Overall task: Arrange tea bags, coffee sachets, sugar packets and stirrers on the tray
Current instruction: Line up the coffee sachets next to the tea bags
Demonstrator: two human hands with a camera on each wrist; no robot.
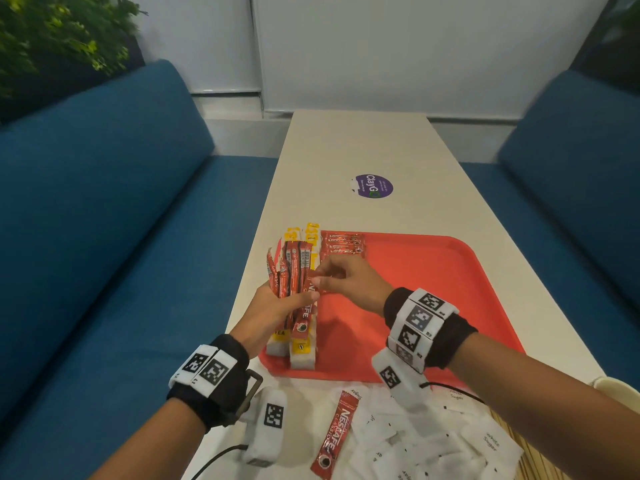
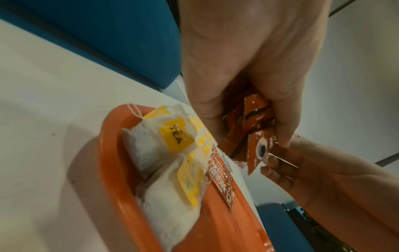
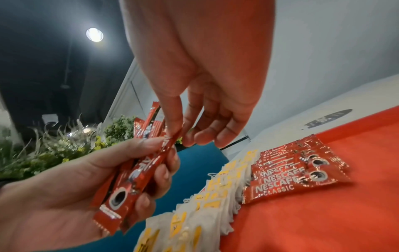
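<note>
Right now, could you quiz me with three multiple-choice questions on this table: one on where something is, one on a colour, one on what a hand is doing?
1. The tea bags lie where?
A. along the tray's left edge
B. on the sofa
C. on the purple sticker

2. The tray is:
A. blue
B. red
C. white

3. The left hand:
A. lies flat
B. hangs idle
C. holds a bundle of coffee sachets

Answers: A, they line the tray's left side; B, its bare surface is red; C, its fingers curl round the sachets while the right hand pinches one.
</note>
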